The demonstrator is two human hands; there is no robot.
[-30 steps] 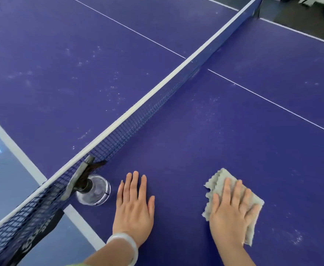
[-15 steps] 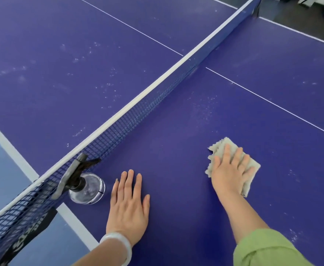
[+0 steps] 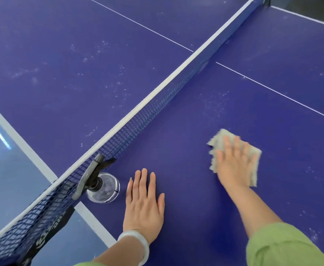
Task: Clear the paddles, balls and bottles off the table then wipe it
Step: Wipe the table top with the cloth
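My right hand [image 3: 234,160] lies flat with spread fingers on a folded grey cloth [image 3: 253,167], pressing it onto the purple table-tennis table [image 3: 176,150]; hand and cloth are motion-blurred. My left hand [image 3: 143,200] rests flat, palm down, on the table near its front edge, fingers straight and holding nothing. A clear spray bottle [image 3: 101,187] with a grey trigger stands just left of my left hand, beside the net. White dust specks dot the table on both sides of the net. No paddles or balls are in view.
The blue net [image 3: 138,120] with a white top band runs diagonally from lower left to upper right. White lines cross the table. The blue floor [image 3: 7,169] shows beyond the table's white left edge. Dark floor lies at the top right.
My right hand slid the cloth away from me, up the table, and its arm stretched out. The left hand and spray bottle stayed where they were.
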